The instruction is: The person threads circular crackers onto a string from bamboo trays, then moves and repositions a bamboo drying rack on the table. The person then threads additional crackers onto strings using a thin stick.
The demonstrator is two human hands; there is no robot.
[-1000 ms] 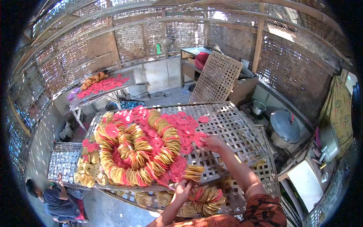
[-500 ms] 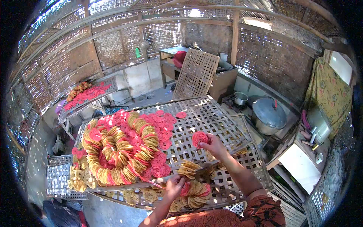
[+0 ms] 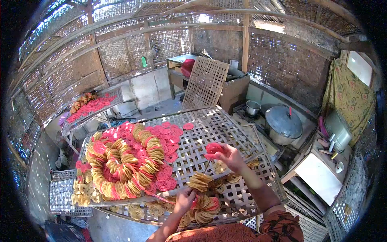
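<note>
Pinching pink disc (image 3: 214,148): right hand (image 3: 230,158), over woven rack (image 3: 198,139) | left hand (image 3: 185,198): closed at base of yellow stack (image 3: 200,182), near edge | thin stick (image 3: 207,166): between stack and disc | coiled disc string (image 3: 153,155): rack's left side

no readable text or labels

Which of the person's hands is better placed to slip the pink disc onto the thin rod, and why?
Probably the right hand: it holds the pink disc near the rod's upper end. The left hand seems to steady the rod below the yellow stack.
</note>
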